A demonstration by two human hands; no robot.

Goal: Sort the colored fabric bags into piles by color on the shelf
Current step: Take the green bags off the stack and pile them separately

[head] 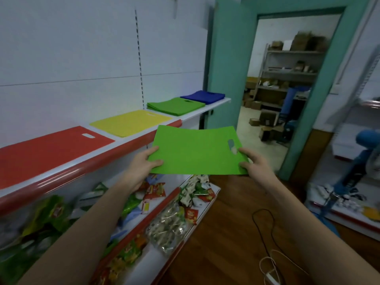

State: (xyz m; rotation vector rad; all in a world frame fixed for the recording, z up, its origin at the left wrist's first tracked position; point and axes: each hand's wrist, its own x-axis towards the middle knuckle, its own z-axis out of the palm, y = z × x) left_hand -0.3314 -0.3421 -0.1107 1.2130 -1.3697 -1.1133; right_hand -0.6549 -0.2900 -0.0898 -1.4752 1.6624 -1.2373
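I hold a flat green fabric bag (195,150) level in front of the shelf, its handle slot toward the right. My left hand (144,163) pinches its near left corner, thumb on top. My right hand (251,162) pinches the near right corner beside the slot. On the top shelf (127,138) lie four piles in a row: red bags (47,153) nearest, then yellow bags (129,122), green bags (175,106) and blue bags (202,96) at the far end. The held bag hovers just off the shelf's front edge, short of the green pile.
Lower shelves (156,262) under my arms carry several snack packets. A teal door frame (314,112) opens onto a storeroom with racks and boxes. A black cable (265,227) and a white cord lie on the wooden floor. A blue fan (362,161) stands at right.
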